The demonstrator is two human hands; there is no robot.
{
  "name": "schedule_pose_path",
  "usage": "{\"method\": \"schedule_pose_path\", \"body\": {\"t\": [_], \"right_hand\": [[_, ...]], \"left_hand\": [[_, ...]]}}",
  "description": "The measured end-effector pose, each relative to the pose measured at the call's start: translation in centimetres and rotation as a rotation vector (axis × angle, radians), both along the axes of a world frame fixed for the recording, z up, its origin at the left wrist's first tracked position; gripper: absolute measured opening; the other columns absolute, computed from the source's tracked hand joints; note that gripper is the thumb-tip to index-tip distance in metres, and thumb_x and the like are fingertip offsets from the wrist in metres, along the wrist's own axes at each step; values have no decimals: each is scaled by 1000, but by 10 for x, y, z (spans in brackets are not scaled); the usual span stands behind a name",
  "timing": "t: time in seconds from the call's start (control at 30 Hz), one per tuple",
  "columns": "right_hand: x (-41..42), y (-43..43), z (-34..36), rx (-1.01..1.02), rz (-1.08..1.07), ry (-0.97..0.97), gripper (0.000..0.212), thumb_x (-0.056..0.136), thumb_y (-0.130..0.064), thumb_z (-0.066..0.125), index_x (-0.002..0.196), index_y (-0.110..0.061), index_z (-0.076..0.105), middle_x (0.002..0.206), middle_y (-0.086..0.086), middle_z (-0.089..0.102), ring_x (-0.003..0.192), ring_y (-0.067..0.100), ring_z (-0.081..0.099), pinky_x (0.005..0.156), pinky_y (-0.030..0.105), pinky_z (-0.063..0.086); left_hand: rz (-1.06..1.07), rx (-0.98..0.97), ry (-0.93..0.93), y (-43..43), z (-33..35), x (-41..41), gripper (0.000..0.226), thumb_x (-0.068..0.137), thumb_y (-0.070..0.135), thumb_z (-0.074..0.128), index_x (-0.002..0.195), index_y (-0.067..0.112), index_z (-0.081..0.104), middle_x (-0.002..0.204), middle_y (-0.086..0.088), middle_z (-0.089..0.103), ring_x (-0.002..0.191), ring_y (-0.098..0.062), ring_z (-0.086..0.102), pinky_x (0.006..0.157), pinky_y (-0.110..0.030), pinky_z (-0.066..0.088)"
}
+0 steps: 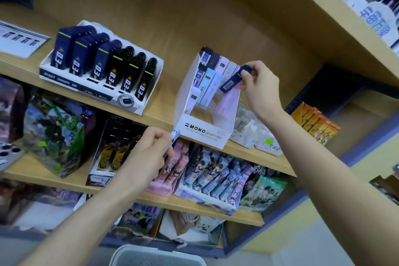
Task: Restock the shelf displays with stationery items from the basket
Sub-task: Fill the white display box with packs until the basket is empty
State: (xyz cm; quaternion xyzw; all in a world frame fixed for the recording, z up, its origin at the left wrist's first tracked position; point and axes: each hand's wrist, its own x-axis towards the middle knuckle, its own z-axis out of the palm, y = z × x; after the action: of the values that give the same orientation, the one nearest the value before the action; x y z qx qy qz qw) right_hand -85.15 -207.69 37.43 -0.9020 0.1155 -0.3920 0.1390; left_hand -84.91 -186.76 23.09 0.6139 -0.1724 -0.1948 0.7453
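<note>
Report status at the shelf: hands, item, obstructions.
Right hand pinches dark lead case over the white display box. Left hand holds a pale case, low. Pink cases sit right under the dark one.

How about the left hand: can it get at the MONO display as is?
Probably yes: the left hand is just beside the MONO display front, nothing between them, though its fingers already pinch a pale case.

Dark blue case (234,79): is leaning over the right side of the MONO display box (203,131).
Pale blue case (173,137): is pointing upward beside its front left corner.
</note>
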Motion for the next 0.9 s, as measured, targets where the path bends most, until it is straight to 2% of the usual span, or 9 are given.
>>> {"method": "schedule_pose_path", "body": {"t": [0.1,0.27,0.37,0.5,0.6,0.67,0.77,0.87,0.9], "right_hand": [[9,-3,2,-34,-16,68,11,98,-9,45,97,-16,53,93,5,61,87,24,61,82,38,51],[21,4,14,74,20,-160,10,99,-10,37,100,-16,44,91,8,56,73,18,55,66,20,45],[31,10,16,108,82,-186,11,100,-9,36,100,-18,43,91,7,57,77,17,58,74,26,50],[47,12,14,127,113,-122,14,99,-5,39,97,-16,47,88,6,57,71,14,57,70,21,51],[58,8,12,33,111,-3,15,96,-4,43,97,-14,55,88,7,60,74,16,56,72,24,50],[63,3,14,-71,73,46,17,95,-8,48,102,-11,64,97,8,62,81,15,53,69,15,40],[68,-2,21,-130,38,48,21,93,-11,55,110,-9,68,106,9,65,83,11,52,63,-1,31],[69,-4,25,-136,32,61,20,93,-9,56,109,-8,68,104,8,65,86,12,52,62,-2,32],[69,-4,25,-158,47,85,20,93,-9,55,108,-8,68,102,7,64,85,12,52,62,-2,32]], "left_hand": [[9,-34,8,3,8,-1,17,99,23,41,85,14,47,74,-1,53,45,-10,26,34,-14,22],[41,-59,-7,2,9,0,17,100,21,40,88,12,49,62,7,54,35,-3,26,32,-13,21],[45,-55,-22,0,7,3,21,100,22,39,86,11,50,49,11,53,32,-3,25,31,-12,20],[56,-57,-41,-1,6,4,22,100,25,41,87,12,53,69,4,61,35,-4,26,32,-13,21],[55,-45,-62,0,8,4,23,99,26,41,89,11,55,50,15,55,35,-2,27,35,-12,23],[59,-42,-69,1,10,3,21,99,27,42,91,12,56,46,19,51,36,-2,31,40,-14,26],[74,-78,-27,1,13,6,15,98,25,45,90,20,56,70,12,60,42,4,41,55,-22,33],[64,-112,46,1,17,7,15,98,19,44,93,23,57,83,2,61,50,4,43,83,-48,43],[63,-120,51,2,18,7,15,98,18,44,95,24,57,84,1,61,51,4,43,87,-50,43]]}}
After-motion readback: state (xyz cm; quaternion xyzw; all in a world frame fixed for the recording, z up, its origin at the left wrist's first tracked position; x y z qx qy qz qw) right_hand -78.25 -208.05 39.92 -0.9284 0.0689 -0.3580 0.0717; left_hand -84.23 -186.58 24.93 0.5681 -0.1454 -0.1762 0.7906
